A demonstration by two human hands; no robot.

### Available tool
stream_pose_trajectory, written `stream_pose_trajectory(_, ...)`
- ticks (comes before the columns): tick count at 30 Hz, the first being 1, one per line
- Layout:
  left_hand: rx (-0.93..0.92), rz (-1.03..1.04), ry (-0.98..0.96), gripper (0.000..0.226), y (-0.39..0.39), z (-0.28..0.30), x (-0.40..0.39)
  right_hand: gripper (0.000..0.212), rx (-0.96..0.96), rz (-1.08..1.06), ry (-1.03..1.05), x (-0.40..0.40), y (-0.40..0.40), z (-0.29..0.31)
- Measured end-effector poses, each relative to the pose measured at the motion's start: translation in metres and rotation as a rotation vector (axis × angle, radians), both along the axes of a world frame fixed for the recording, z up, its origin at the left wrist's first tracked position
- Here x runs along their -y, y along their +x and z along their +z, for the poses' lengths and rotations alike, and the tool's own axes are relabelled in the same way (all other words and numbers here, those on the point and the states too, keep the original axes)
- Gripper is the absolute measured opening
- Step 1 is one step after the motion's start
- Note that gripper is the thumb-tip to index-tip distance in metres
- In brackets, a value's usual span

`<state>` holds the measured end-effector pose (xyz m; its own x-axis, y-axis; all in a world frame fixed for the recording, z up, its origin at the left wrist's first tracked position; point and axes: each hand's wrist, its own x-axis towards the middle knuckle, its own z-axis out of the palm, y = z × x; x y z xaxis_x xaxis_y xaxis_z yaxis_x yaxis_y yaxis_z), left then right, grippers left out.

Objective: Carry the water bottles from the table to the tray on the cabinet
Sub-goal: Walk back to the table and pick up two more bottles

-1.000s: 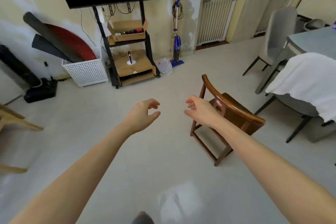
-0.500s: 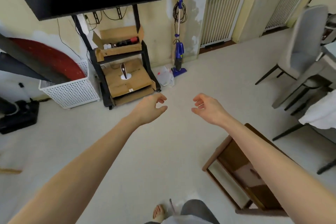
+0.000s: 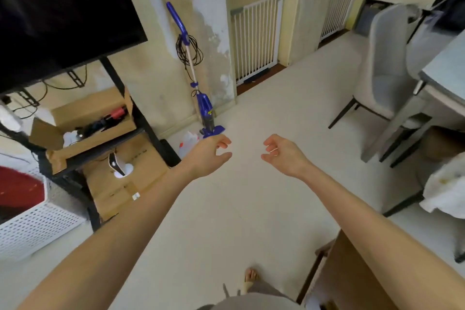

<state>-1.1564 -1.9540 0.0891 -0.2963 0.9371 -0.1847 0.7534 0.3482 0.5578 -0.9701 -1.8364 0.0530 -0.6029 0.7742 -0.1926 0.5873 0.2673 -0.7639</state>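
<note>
At your nine o'clock the white perforated basket (image 3: 37,226) stands on the floor with something red (image 3: 17,191) showing above its rim. Just right of it the black TV stand (image 3: 151,133) carries the dark television (image 3: 57,7) on top. Its upper shelf holds an open cardboard box (image 3: 83,131) with black and red items inside that are too blurred to name. The lower shelf holds a flat cardboard box (image 3: 125,184) with a white-and-black object standing in a round hole in its lid.

Your left hand (image 3: 208,156) reaches out toward eleven o'clock, fingers loosely curled and apart, gripping nothing. Past it at twelve o'clock a blue stick vacuum (image 3: 205,111) leans against the wall. Your right hand (image 3: 283,155) is out at one o'clock, fingers likewise slack, parted and unladen.

At three o'clock a grey chair (image 3: 385,68) sits tucked against the grey table (image 3: 442,78), with a white cloth (image 3: 445,194) below. No water bottles or tray show in this view, so you cannot tell where they are.
</note>
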Motion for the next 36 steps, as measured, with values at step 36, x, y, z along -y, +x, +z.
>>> stream_pose_trajectory(36,0.118,-1.13,0.003,0.038,0.198,-0.027,-0.92,0.032,0.159,-1.134,0.062,-0.671,0.209,0.011)
